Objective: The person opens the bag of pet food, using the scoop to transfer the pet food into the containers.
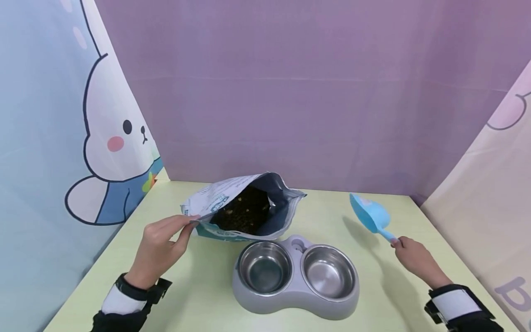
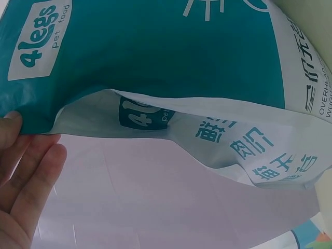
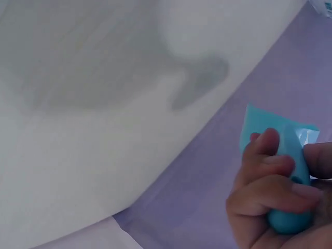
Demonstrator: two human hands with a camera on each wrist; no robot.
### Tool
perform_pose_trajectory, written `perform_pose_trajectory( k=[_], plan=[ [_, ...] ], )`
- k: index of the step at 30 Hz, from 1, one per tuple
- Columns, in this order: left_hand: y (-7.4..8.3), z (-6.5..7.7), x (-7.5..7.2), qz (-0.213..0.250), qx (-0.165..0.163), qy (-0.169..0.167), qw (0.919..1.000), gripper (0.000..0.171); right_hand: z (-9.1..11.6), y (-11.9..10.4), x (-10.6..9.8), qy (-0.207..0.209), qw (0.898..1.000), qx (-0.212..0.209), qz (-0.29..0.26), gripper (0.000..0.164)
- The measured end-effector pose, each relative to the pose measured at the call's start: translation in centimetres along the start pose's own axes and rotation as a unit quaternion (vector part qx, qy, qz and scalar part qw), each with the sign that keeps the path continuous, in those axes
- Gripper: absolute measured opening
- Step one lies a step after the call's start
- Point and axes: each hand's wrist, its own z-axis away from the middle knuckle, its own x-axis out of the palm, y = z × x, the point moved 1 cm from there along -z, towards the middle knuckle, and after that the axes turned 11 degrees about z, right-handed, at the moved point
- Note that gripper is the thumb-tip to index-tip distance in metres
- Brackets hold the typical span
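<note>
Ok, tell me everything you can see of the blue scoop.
The scoop is light blue and plastic-looking, with a rounded cup and a narrower handle. The right hand grips the handle, fingers curled round it. It is held above the right part of the table, casting a shadow there, cup pointing forward and leftward. Any contents cannot be made out.

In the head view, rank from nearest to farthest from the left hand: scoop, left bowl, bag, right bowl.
1. Bag: edge pinched by the left hand.
2. Left bowl: right of that hand.
3. Right bowl: farther right.
4. Scoop: rightmost, held in the right hand.
</note>
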Motion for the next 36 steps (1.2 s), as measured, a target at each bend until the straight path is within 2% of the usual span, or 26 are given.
perform_pose_trajectory(
  k=[7,11,15,18,22,30,36],
  plan=[
    [0.0,0.0,0.1,0.002,0.006,0.005,1.0,0.031,0.6,-0.8,-2.3,0.042,0.999,-0.014,-0.016,0.043],
    [0.0,0.0,0.3,0.004,0.009,0.006,0.9999,0.032,1.1,-0.9,-4.0,0.012,0.997,-0.009,-0.072,0.044],
    [0.0,0.1,0.3,0.002,0.003,0.003,1.0,0.031,1.6,-1.2,-5.7,-0.021,0.991,0.005,-0.134,0.045],
    [0.0,0.0,0.2,-0.001,0.001,0.002,1.0,0.032,1.9,-1.7,-6.9,-0.04,0.987,0.007,-0.159,0.048],
    [0.1,0.0,0.0,-0.004,-0.005,0.0,1.0,0.032,2.2,-2.5,-8.0,-0.052,0.984,0.002,-0.168,0.05],
    [0.2,-0.1,0.0,-0.007,-0.011,-0.004,0.9999,0.033,2.8,-3.3,-9.2,-0.037,0.984,-0.035,-0.171,0.039],
    [0.1,0.0,0.1,-0.009,-0.004,0.003,0.9999,0.032,3.2,-4.4,-10.5,-0.037,0.984,-0.04,-0.17,0.042]
  ],
)
